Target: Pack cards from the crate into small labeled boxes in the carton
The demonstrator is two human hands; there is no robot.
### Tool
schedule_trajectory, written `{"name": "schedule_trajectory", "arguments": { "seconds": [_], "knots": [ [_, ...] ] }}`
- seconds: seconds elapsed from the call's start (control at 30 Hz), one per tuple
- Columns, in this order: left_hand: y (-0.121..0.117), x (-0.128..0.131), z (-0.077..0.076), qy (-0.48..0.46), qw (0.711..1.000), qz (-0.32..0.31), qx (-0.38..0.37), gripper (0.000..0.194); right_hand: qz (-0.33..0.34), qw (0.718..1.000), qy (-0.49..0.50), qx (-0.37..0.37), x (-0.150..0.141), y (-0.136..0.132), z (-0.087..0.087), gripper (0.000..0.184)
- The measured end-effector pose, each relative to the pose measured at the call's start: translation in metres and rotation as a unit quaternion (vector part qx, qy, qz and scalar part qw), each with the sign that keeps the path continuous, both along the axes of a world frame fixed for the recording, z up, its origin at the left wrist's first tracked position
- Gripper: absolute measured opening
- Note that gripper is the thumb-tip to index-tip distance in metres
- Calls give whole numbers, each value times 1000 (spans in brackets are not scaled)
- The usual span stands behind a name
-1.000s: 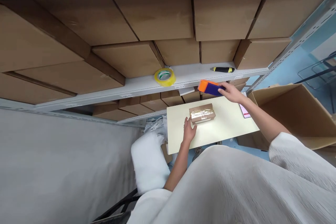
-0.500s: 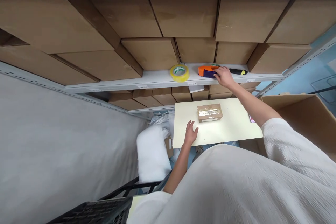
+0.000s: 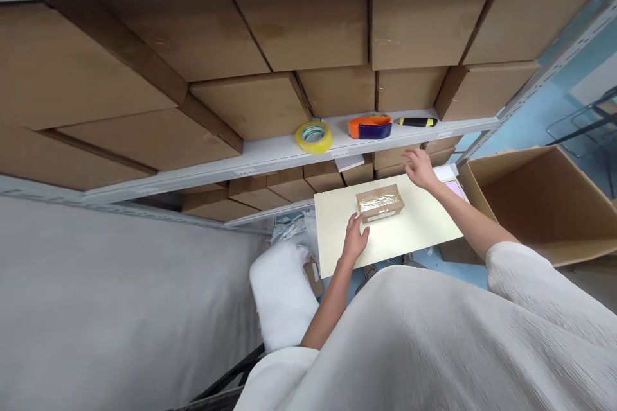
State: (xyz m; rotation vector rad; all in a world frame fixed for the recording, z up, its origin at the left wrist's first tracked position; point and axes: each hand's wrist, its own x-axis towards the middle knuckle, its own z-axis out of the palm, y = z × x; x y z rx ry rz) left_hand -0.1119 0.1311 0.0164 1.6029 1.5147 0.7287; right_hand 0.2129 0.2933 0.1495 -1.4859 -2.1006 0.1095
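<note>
Carton (image 3: pixel 380 203) sits near the far edge of the tabletop (image 3: pixel 337 244), taping seemingly done, while left hand (image 3: pixel 355 241) and right hand (image 3: pixel 421 172) hold fingers apart (left contact unclear), so lifting would call for closing both.

A: Where does your camera look from?
B: From your head, forward and down, past the front of your shirt (image 3: pixel 424 334) at the bottom edge.

A: Which way do you face?
B: Toward the shelf (image 3: pixel 270 151), which slopes up to your right across the view. Your worktop (image 3: pixel 414 225) lies below it, seen steeply from above.

A: How near is it all?
B: Your shirt is nearest, filling the lower edge; the worktop looks smaller, farther down. This one wide view also takes in the grey wall (image 3: pixel 120 289) on your left and the open carton (image 3: pixel 535 205) on your right.
</note>
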Motion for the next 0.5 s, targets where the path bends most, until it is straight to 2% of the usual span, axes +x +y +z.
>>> {"name": "schedule_trajectory", "arguments": {
  "seconds": [0.13, 0.27, 0.37, 0.5],
  "knots": [
    [18, 17, 8, -8, 999, -43, 16, 47, -68, 994, 16, -90, 43, -68, -47, 38],
    [31, 44, 14, -6, 997, -80, 21, 47, -143, 968, 23, -206, 82, -121, -75, 37],
    [38, 68, 19, -5, 994, -105, 21, 48, -172, 950, 26, -260, 109, -141, -87, 38],
    [44, 103, 24, 0, 991, -129, 16, 45, -188, 932, 32, -308, 144, -143, -102, 37]
  ]
}}
